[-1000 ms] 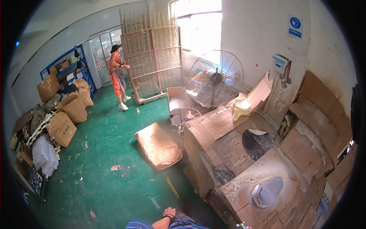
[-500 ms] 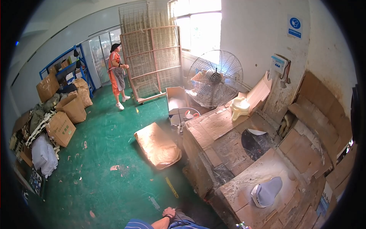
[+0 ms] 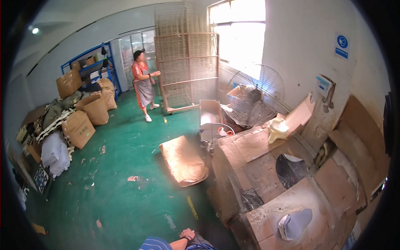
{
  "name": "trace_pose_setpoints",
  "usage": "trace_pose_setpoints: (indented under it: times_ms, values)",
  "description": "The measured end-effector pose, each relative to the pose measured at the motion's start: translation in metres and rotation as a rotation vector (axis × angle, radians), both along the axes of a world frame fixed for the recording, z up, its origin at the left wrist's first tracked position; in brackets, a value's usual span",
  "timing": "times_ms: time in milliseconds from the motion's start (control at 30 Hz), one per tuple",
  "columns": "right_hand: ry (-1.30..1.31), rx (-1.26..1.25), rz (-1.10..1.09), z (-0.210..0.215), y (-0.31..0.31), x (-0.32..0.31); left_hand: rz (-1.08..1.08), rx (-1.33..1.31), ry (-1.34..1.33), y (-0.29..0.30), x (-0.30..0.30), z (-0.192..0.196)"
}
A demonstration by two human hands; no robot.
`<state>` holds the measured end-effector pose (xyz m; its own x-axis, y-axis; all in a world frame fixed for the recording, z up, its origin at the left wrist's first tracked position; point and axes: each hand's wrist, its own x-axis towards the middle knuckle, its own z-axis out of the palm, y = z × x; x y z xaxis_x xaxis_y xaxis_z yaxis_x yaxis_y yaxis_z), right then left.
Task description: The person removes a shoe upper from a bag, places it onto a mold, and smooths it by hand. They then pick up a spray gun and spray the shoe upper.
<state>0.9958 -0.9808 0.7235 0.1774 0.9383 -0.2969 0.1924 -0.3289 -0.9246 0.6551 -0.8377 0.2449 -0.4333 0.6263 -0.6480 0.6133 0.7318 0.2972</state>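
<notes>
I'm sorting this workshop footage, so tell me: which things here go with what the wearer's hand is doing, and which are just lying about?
In hand: the hand at the lower edge, against a dark thing, too cropped to identify.
Lying about: flat cardboard sheet, fan, grey cap, cardboard boxes, slatted rack that a co-worker touches.

Only one hand [image 3: 188, 234] shows, at the lower edge, its forearm lying across the body with a dark band at the wrist; fingers curled loosely.
</notes>
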Motion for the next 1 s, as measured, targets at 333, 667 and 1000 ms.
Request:
trace_pose_setpoints:
  times_ms: [333,667,1000]
  values:
    - [0.031,0.012,0.046,-0.004,0.003,0.0,0.032,0.029,0.0,-0.008,-0.004,-0.004]
    - [-0.026,-0.013,0.049,0.003,0.006,-0.007,0.032,-0.005,0.023,-0.001,-0.005,-0.005]
    - [-0.07,0.035,0.046,-0.017,0.005,-0.005,0.006,0.015,-0.014,0.008,-0.003,-0.002]
